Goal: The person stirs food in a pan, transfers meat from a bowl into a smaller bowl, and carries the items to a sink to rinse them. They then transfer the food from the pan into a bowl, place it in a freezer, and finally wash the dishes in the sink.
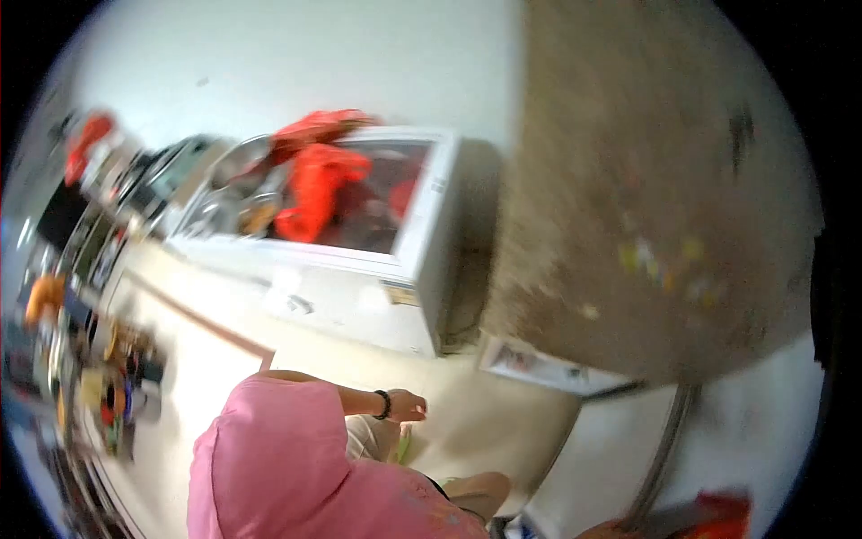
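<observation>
The picture is blurred and tilted. My left hand (409,406) reaches out from a wide pink sleeve (278,440), with a black band on the wrist. It hangs over the pale floor with fingers loosely curled and nothing visible in it. It touches nothing; the nearest thing is a white chest freezer (422,260) a little beyond it. My right hand is out of view. Below the hand, at the edge of my pink clothing, are a greenish shape (403,445) and a beige one (478,491), too blurred to name.
Orange-red bags (319,184) lie on the freezer's glass lid. A large brown speckled surface (646,189) fills the right side. Shelves crowded with goods (99,269) run along the left. A metal tube (663,449) stands at lower right.
</observation>
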`<state>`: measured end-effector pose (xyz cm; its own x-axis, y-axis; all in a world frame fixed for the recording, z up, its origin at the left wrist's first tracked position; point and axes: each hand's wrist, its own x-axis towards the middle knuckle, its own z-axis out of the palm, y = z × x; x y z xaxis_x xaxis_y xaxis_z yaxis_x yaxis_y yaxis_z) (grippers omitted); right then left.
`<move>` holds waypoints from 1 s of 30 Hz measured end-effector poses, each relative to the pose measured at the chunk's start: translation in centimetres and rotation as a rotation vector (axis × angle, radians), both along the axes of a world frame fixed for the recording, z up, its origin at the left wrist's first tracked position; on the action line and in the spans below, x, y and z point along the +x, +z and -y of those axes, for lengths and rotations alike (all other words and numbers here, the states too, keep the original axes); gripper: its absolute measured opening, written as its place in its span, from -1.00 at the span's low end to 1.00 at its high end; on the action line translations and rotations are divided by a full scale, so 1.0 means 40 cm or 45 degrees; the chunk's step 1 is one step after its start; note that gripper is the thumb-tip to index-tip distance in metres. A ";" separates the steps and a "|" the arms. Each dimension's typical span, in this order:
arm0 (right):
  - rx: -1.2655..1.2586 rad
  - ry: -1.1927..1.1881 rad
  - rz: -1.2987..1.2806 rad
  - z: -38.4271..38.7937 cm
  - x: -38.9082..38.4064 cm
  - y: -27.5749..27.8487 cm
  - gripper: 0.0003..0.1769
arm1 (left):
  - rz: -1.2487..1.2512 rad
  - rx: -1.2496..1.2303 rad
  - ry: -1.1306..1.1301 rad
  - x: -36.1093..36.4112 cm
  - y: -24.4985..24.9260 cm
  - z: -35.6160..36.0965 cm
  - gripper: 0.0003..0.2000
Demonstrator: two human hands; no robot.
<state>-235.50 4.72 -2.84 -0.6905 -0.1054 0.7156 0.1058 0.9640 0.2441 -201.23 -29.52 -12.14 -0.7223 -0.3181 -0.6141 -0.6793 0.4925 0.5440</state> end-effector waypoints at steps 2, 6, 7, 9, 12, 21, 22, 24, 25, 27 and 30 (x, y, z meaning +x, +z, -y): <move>-0.307 0.093 0.407 0.002 0.001 0.008 -0.52 | 0.055 -0.100 0.311 0.118 0.106 -0.015 -0.66; -0.492 -0.214 1.384 -0.027 -0.111 -0.212 -0.47 | 0.071 0.259 1.199 0.382 0.316 -0.154 -0.63; -0.273 0.037 1.373 0.017 -0.023 -0.087 -0.40 | 0.000 0.333 1.402 0.439 0.342 -0.196 -0.63; -0.141 0.362 1.324 0.081 0.078 0.048 -0.23 | 0.017 0.359 1.675 0.541 0.406 -0.279 -0.66; -0.591 0.437 1.473 0.189 0.103 -0.033 -0.15 | -0.224 0.239 2.165 0.705 0.428 -0.471 -0.69; -1.713 0.429 2.565 0.496 0.217 -0.128 -0.22 | 0.182 0.649 3.523 0.998 0.234 -1.397 -0.58; -1.640 0.444 2.554 0.537 0.227 -0.134 -0.28 | 0.207 0.698 3.584 0.989 0.234 -1.451 -0.58; -1.455 0.493 2.596 0.611 0.260 -0.150 -0.40 | 0.202 0.736 3.657 0.982 0.231 -1.513 -0.58; -1.262 0.541 2.618 0.627 0.294 -0.155 -0.51 | 0.184 0.746 3.669 0.974 0.218 -1.539 -0.58; -1.047 0.643 2.753 0.656 0.387 -0.157 -0.60 | 0.147 0.747 3.654 0.992 0.194 -1.564 -0.59; -0.679 0.816 2.899 0.703 0.592 -0.141 -0.71 | 0.076 0.692 3.569 1.052 0.166 -1.551 -0.59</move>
<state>-211.81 -23.41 -8.49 -0.0725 -0.6617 -0.7463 -0.0649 0.7498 -0.6585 -159.15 32.50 -5.49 0.5109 0.1686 -0.8429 0.6595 -0.7058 0.2586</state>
